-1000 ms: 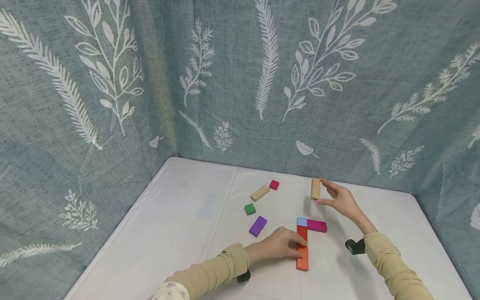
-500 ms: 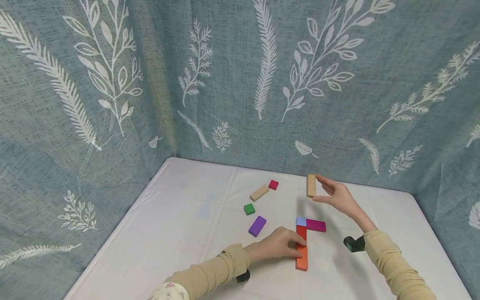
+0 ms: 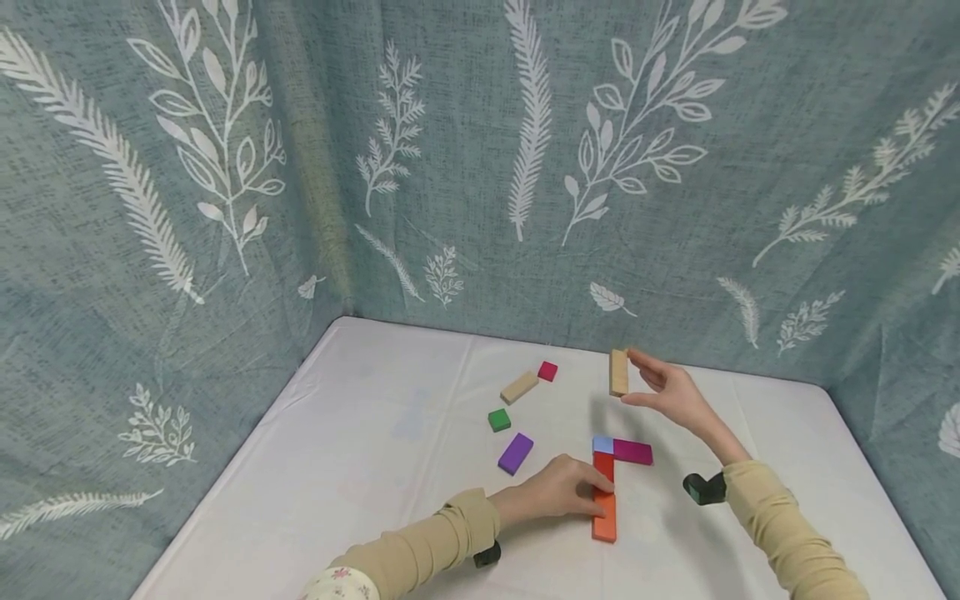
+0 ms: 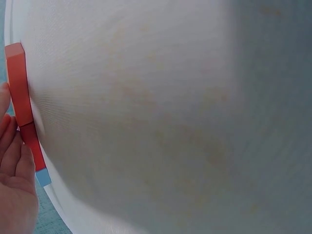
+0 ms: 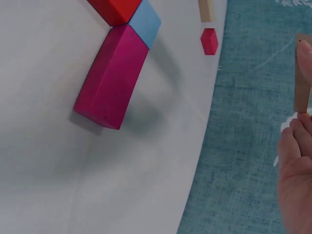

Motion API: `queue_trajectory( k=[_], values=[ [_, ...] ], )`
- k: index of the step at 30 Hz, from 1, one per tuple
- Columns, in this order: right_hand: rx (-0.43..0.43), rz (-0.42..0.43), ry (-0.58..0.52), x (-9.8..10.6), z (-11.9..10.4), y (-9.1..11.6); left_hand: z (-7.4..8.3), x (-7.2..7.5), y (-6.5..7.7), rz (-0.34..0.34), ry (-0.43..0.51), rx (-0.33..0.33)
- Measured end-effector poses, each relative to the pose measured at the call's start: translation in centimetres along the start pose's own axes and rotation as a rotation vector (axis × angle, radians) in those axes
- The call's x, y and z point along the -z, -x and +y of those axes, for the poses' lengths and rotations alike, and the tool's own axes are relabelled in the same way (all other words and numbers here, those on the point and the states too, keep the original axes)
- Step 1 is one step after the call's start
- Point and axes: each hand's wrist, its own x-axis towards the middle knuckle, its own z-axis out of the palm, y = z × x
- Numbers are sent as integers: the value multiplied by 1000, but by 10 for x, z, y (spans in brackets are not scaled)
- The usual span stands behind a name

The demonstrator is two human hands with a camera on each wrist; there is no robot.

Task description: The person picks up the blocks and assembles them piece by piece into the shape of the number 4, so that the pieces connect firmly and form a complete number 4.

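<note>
In the head view, a row on the white table has an orange block (image 3: 604,527) nearest, a red block (image 3: 603,463) behind it and a light-blue block (image 3: 603,445) at the far end. A magenta block (image 3: 633,452) extends rightward from the blue one. My left hand (image 3: 558,487) rests its fingertips on the red and orange blocks around their seam, partly covering them. My right hand (image 3: 675,396) pinches a plain wooden block (image 3: 618,372) by its ends between thumb and fingers, raised above the table. The right wrist view shows this wooden block (image 5: 301,80) at its edge.
Left of the row lie a purple block (image 3: 516,454), a green block (image 3: 499,419), another plain wooden block (image 3: 519,387) and a small crimson block (image 3: 548,371). A blue-green patterned curtain (image 3: 480,167) hangs behind the white table (image 3: 375,417).
My right hand has moved slightly left with the plain wooden block, which has also turned a little. My left hand has stayed on the red and orange blocks.
</note>
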Motion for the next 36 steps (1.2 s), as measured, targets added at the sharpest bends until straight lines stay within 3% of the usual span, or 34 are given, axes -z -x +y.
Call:
queue_trajectory(
  k=[13,23,36],
  values=[
    [-13,-6,-13,-15,18,0,-4,-3,-1,33,-47,-73],
    [-37,-27,15,-29,32,-2,-3,-1,0,17,-38,-42],
    [-36,-35,36,-39,40,-1,-5,-2,0,19,-40,-56]
  ],
)
